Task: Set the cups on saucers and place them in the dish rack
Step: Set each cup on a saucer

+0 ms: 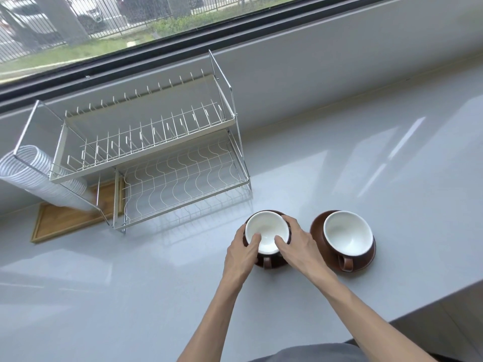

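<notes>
Two brown cups with white insides stand on brown saucers on the grey counter. The left cup (266, 229) sits on its saucer (271, 263), handle toward me. My left hand (241, 253) grips its left side with the thumb over the rim. My right hand (295, 244) grips its right side, thumb inside the rim. The right cup (349, 235) rests untouched on its saucer (317, 227), handle toward me. The two-tier wire dish rack (235, 121) stands behind and to the left, with nothing on either tier.
A wooden tray (65, 220) lies under the rack's left end, holding a stack of white ribbed cups (34, 171) lying on its side. A window ledge runs behind the rack. The counter edge (407, 309) drops off at the lower right.
</notes>
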`<state>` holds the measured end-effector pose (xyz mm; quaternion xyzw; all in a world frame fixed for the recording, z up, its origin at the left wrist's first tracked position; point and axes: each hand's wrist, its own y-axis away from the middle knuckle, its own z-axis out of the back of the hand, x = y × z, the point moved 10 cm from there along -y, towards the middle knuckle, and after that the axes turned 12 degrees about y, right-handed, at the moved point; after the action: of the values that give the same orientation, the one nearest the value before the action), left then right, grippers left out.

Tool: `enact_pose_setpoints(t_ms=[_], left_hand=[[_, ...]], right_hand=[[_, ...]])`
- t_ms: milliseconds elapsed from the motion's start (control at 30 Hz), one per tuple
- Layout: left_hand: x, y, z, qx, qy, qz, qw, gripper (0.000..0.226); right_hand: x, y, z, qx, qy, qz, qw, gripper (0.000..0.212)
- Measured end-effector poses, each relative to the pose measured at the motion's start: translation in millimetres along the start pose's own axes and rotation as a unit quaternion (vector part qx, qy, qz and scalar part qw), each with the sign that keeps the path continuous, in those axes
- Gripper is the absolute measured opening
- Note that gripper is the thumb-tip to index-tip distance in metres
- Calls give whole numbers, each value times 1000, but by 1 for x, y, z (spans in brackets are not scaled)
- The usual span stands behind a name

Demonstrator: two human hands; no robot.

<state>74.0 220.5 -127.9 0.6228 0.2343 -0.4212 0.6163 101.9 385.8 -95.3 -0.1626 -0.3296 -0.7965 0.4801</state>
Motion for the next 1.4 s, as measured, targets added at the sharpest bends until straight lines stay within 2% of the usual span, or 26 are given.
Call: enact_pose_setpoints(t_ms=[433,667,867,1067,1233,1400], left_hand=[[3,0,-4,8,-13,-8,1000,56],[5,-5,3,-10,-24,-7,1000,60],[0,-5,20,-57,-38,-27,997,42],[10,-12,18,-31,20,8,999,49],[12,-16,16,-25,52,20,998,71],[14,-22,16,-23,56,12,998,49]], right_hand=[[-12,-3,-3,2,25,3,1000,55],[-16,-10,1,-15,60,-3,998,43],[-18,-21,11,-44,45,-6,998,41],[-17,-31,1,4,32,-12,999,41],[-24,-34,-8,46,36,-35,998,43],[-23,-35,-6,42,22,-35,998,39]])
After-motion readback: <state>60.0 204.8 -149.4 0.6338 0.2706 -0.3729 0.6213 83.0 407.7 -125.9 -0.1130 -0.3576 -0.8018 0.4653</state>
